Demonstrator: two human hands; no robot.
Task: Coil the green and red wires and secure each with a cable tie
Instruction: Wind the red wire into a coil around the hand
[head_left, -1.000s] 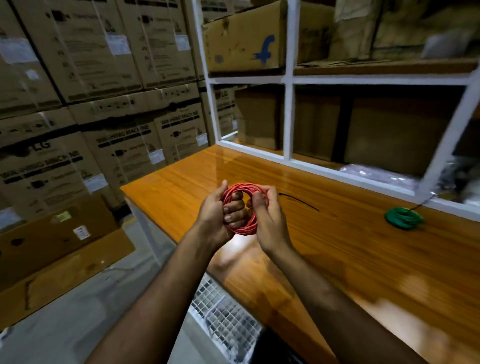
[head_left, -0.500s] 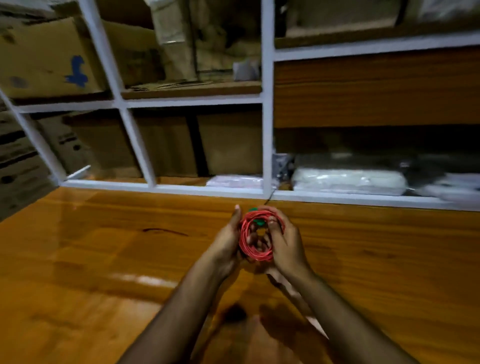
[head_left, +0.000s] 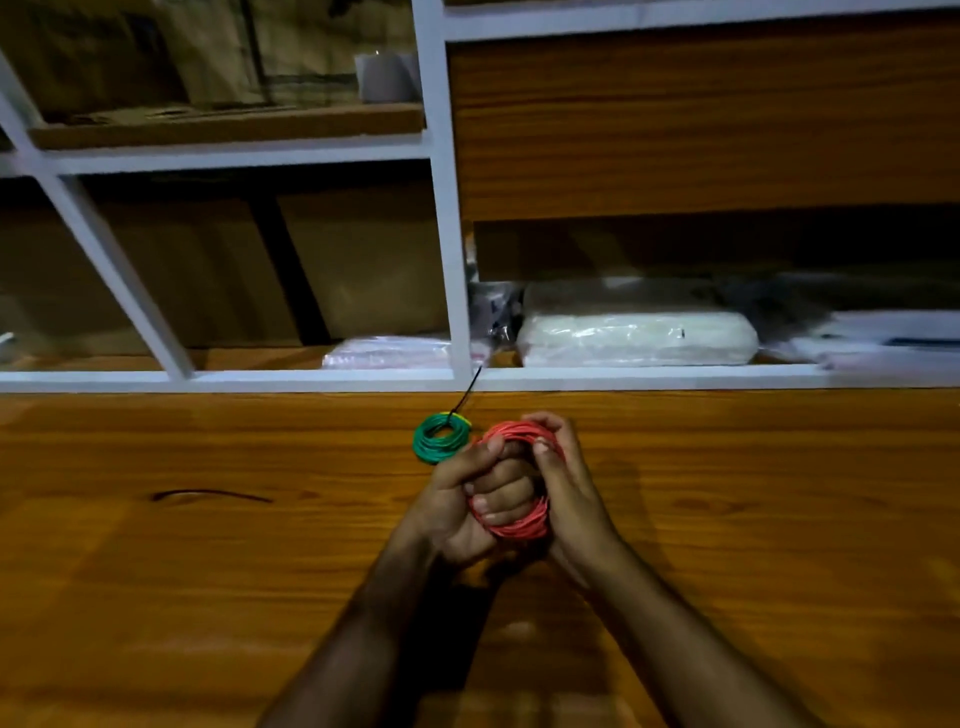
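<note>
Red wire (head_left: 514, 525): wound into round multi-loop coil, held upright above table (head_left: 208, 597) between both hands, left hand (head_left: 467, 499) fingers through centre, right hand (head_left: 566, 483) wrapped round right side and top. Green wire (head_left: 441, 438): small flat coil lying on table, just left of red coil. Black cable tie (head_left: 466, 391) at its top edge, tail slanting up toward shelf frame.

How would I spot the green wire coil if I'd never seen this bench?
Start at the white shelf frame along the back of the wooden bench. Just in front of its upright post lies the green wire coil, flat on the wood. It lies untouched with a black cable tie sticking out, while the red coil beside it is held in both hands.
</note>
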